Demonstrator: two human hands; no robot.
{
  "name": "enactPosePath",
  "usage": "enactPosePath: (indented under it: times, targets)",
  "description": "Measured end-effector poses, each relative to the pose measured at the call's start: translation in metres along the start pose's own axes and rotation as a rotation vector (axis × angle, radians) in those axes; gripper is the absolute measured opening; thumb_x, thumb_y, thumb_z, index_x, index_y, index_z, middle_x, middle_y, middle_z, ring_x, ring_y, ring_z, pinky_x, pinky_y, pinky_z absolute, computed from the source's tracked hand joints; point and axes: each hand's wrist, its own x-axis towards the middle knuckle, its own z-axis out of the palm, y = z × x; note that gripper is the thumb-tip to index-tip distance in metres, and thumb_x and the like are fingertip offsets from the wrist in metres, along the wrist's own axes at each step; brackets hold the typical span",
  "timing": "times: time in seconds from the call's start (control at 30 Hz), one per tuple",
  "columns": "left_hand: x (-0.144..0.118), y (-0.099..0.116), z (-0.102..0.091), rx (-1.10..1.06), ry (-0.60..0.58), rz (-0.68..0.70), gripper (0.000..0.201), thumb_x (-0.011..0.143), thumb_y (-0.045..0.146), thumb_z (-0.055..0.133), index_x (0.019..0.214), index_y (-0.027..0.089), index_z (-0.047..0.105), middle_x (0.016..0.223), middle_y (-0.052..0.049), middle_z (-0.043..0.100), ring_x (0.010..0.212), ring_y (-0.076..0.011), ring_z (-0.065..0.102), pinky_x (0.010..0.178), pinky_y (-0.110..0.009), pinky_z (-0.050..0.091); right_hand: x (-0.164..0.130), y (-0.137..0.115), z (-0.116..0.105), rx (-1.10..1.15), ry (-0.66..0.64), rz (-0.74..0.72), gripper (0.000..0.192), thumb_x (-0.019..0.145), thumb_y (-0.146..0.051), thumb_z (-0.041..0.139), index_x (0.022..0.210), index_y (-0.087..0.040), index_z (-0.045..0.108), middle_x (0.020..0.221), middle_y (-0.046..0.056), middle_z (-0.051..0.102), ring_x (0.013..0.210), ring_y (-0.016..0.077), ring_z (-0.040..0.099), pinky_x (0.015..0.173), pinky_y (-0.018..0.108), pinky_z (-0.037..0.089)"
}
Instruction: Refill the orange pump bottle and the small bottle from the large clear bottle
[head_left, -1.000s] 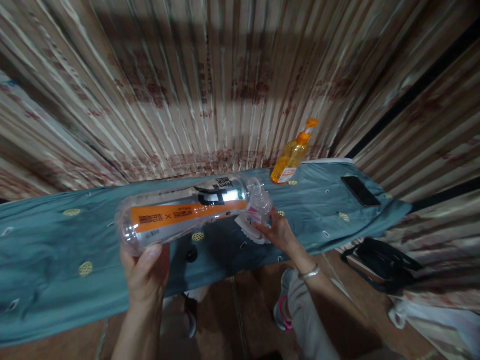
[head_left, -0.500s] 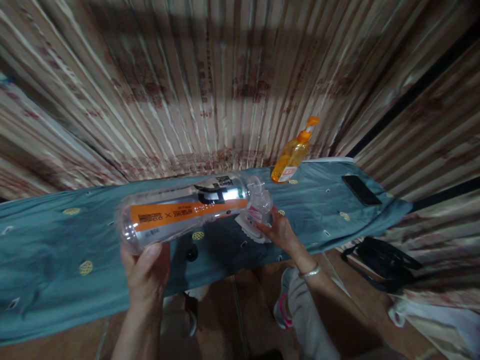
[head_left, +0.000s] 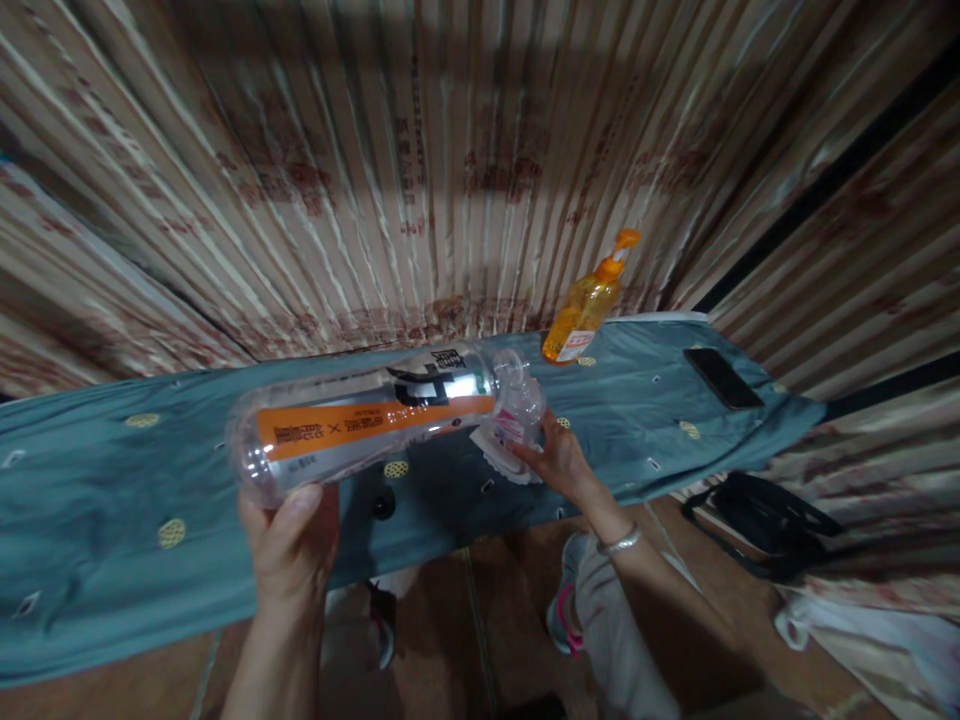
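Note:
In the head view my left hand (head_left: pixel 292 540) grips the base end of a large clear plastic bottle (head_left: pixel 367 410) with an orange and silver label. The bottle lies nearly level, its open neck pointing right. My right hand (head_left: pixel 562 460) has its fingers closed on a small clear plastic container (head_left: pixel 521 408) with pink marking, close against the bottle's mouth. Whether the two touch cannot be made out. Below the container is a white scalloped-edged piece (head_left: pixel 499 457), partly hidden. A round black cap (head_left: pixel 383 505) rests on the cloth below the bottle.
A teal patterned cloth (head_left: pixel 97 470) covers the narrow table. An orange pump bottle (head_left: pixel 581 318) stands at the back, and a black phone (head_left: pixel 722 378) lies to the right. Pleated curtains (head_left: pixel 450 180) hang behind. A black bag (head_left: pixel 757 520) is at the lower right.
Almost nothing differs. The large bottle's base end has shifted very slightly left with my left hand; my right hand stays at the bottle's neck.

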Motion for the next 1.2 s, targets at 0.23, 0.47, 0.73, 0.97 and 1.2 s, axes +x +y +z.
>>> enactPosePath:
  times: [0.23,0.47,0.73,0.97,1.2]
  targets:
    - [0.0001,0.0012,0.0026,-0.005,0.017,0.002,0.071,0.061,0.058,0.109,0.126,0.035,0.090,0.122,-0.008,0.090,0.125,-0.0410,0.084,0.115,-0.063,0.068,0.0010,0.0015,0.0003,-0.013,0.004,0.012,0.057,0.086,-0.049,0.092,0.132,-0.018,0.076,0.103,0.012,0.091,0.091,0.0341,0.086,0.082,0.044,0.070]
    - [0.0009,-0.0007,-0.0004,-0.003,0.016,-0.003,0.064,0.057,0.062,0.112,0.113,0.036,0.093,0.117,-0.008,0.091,0.122,-0.0391,0.084,0.114,-0.060,0.068,0.0010,0.0053,0.0026,-0.014,0.018,-0.010,0.059,0.087,-0.055,0.092,0.132,-0.019,0.077,0.105,0.012,0.091,0.092,0.0346,0.086,0.081,0.044,0.069]
    - [0.0023,0.0045,0.0041,0.009,-0.023,0.016,0.066,0.063,0.055,0.107,0.122,0.033,0.089,0.126,-0.010,0.089,0.129,-0.0441,0.082,0.113,-0.065,0.069,0.0019,0.0056,0.0011,0.004,0.001,-0.008,0.061,0.086,-0.055,0.092,0.132,-0.018,0.077,0.110,0.015,0.092,0.095,0.0365,0.087,0.084,0.046,0.072]
    - [0.0004,0.0056,0.0047,0.005,-0.019,0.008,0.061,0.064,0.058,0.108,0.118,0.036,0.091,0.123,-0.010,0.090,0.129,-0.0439,0.083,0.113,-0.064,0.069,0.0011,0.0044,0.0021,0.006,0.011,-0.009,0.058,0.087,-0.050,0.092,0.133,-0.018,0.077,0.109,0.014,0.092,0.096,0.0368,0.087,0.087,0.047,0.072]
    - [0.0012,0.0072,0.0063,0.008,-0.026,0.010,0.067,0.063,0.058,0.109,0.122,0.032,0.089,0.130,-0.012,0.089,0.136,-0.0467,0.081,0.114,-0.065,0.069,0.0007,0.0023,0.0012,-0.004,-0.003,0.014,0.059,0.088,-0.049,0.090,0.136,-0.018,0.075,0.113,0.015,0.092,0.100,0.0367,0.088,0.087,0.046,0.071]
